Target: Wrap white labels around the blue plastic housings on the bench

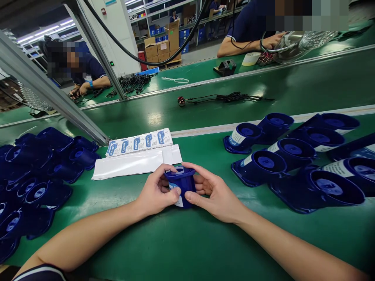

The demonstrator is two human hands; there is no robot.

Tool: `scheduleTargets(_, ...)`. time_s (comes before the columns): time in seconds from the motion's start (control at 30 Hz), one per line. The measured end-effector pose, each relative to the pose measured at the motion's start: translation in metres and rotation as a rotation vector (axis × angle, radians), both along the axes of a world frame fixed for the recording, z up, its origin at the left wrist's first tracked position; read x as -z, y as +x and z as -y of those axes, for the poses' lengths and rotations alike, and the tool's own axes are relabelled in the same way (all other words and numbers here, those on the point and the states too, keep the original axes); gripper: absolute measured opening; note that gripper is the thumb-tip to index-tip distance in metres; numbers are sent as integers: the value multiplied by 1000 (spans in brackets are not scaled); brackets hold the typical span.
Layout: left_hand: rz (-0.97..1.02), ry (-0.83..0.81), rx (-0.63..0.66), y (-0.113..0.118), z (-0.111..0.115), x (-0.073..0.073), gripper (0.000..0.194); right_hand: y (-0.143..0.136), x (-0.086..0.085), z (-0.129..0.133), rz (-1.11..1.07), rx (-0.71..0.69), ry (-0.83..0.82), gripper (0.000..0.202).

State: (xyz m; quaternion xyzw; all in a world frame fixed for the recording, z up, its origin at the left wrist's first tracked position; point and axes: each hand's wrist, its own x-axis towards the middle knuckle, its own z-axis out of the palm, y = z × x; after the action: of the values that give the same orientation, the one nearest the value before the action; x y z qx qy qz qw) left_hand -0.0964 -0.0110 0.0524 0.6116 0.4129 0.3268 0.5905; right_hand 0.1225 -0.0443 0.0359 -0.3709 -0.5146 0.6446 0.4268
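A dark blue plastic housing (189,186) stands on the green worktop between my hands, its flanged end up. My left hand (161,188) grips its left side, with the thumb on a blue and white label (179,201) on its wall. Around the right side curls my right hand (209,191), thumb at the front and index finger along the top rim. Just behind lie sheets of blue and white labels (140,143) and blank white backing strips (129,166).
Many blue housings (55,168) are heaped at the left; several labelled ones (265,164) stand at the right. A metal post (58,89) slants across the left. Beyond a rail lies a wired part (181,101). Two people (90,66) (249,27) work across the line.
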Motion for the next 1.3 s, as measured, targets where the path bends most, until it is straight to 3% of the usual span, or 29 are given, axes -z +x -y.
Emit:
scheduleTargets(0.17,118,105,5,-3,-7,10,50,0,1,-3,-99,-20,-59,90)
scheduleTargets(0.4,106,165,-18,-4,-6,10,49,-2,2,-4,-104,-13,-51,90)
scheduleTargets(0.73,118,4,-62,0,0,9,63,-9,0,0,-101,29,-51,92)
scheduleTargets(0.97,80,-72,-34,-1,5,4,95,-7,-1,-2,-113,24,-56,98)
scheduleTargets(1.13,31,30,-1,2,9,5,131,-1,-2,-6,-181,13,-51,95)
scheduleTargets(1.3,51,150,-8,2,8,16,133,-2,-4,-7,-307,-17,-143,94)
